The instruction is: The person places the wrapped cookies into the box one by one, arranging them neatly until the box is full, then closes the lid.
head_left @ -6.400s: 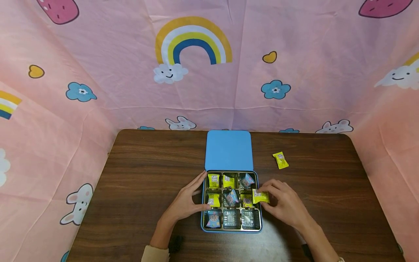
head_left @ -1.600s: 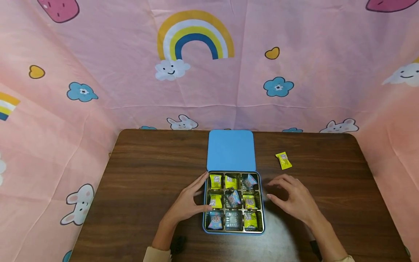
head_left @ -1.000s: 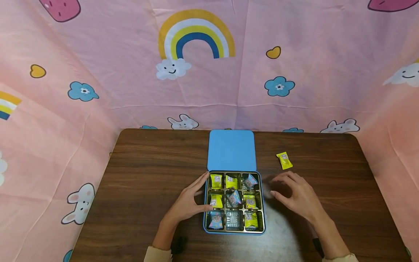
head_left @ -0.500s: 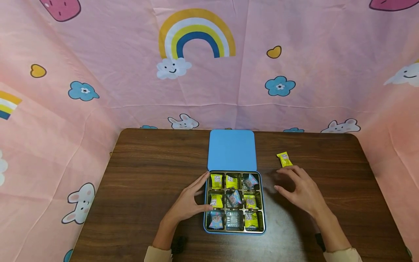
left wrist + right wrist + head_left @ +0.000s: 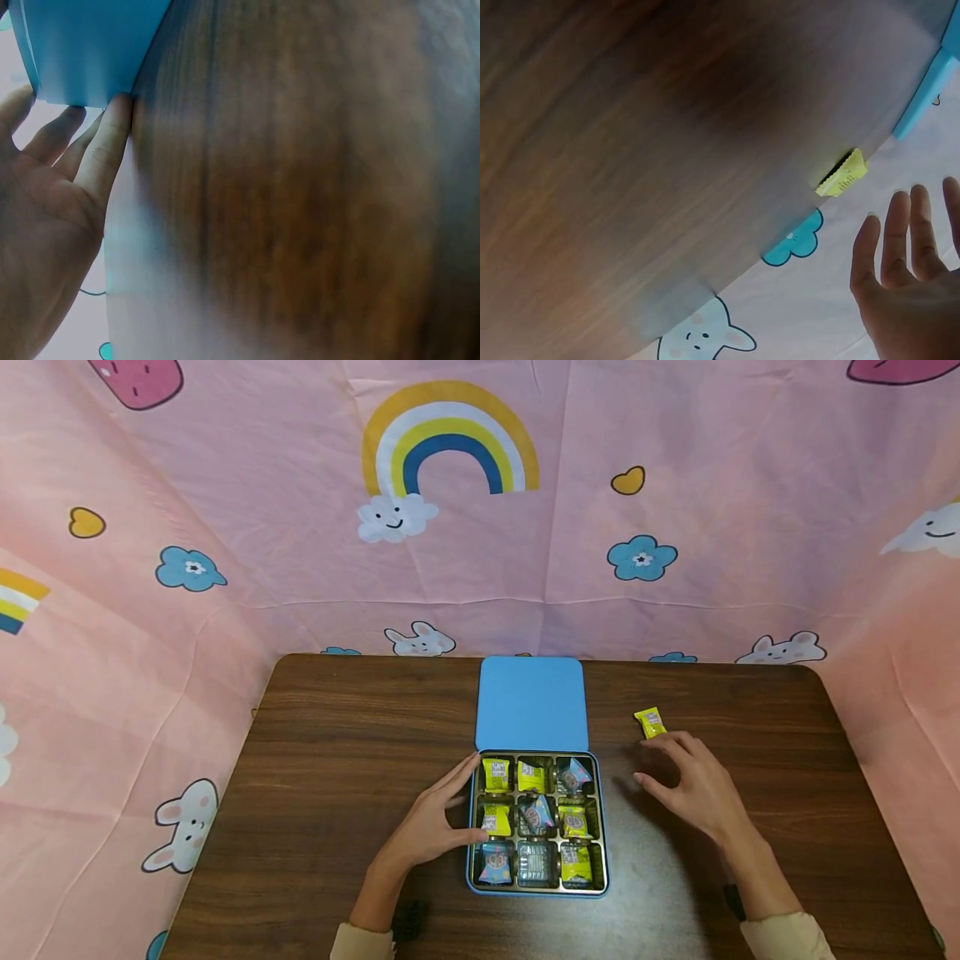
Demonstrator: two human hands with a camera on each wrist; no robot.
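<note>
A blue tin (image 5: 534, 894) sits on the table, its lid (image 5: 532, 703) folded back behind it. Its clear divided tray holds several yellow-wrapped candies (image 5: 496, 774) and blue-wrapped ones (image 5: 495, 864); the front middle compartment (image 5: 536, 865) has no candy. Against the tin's left side, my left hand (image 5: 420, 835) rests with straight fingers, the thumb over the rim. In the left wrist view its fingertips touch the blue wall. My right hand (image 5: 697, 789) hovers right of the tin, fingers apart, holding nothing. Just beyond its fingertips lies a loose yellow-wrapped candy (image 5: 649, 722), partly covered by them.
The brown wooden table (image 5: 360, 718) ends at a pink patterned cloth (image 5: 300, 485) hung behind and at both sides. A dark object (image 5: 410, 920), too unclear to name, shows near my left wrist.
A yellow candy in my right hand has gone into the front right compartment and been released. My right hand then moved away, back and right to the loose candy. My left hand stayed put.
</note>
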